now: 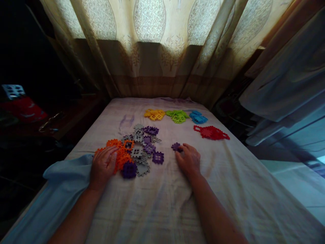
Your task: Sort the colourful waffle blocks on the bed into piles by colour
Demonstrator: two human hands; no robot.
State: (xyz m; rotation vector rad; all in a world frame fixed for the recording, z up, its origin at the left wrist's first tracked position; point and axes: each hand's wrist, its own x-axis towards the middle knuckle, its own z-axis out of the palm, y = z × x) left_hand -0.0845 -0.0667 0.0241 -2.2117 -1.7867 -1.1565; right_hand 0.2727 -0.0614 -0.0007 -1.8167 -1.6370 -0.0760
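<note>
On the bed sheet lies a mixed heap of flat interlocking plastic tiles with notched edges. My left hand (103,163) rests with fingers stretched over the orange tiles (122,156) at the heap's left side. Grey tiles (137,152) and purple tiles (149,148) are jumbled to the right of them, and a dark purple tile (129,170) sits at the near edge. Right of the heap, my right hand (188,158) is closed, its thumb and fingers pinching a small purple tile (175,146) that is at the sheet.
Sorted piles lie farther back: yellow tiles (154,114), green tiles (177,116), blue tiles (198,117) and red tiles (211,132). A light blue cloth (67,179) covers the bed's left edge. Curtains (157,67) hang behind the bed, and fabric (286,78) hangs at right.
</note>
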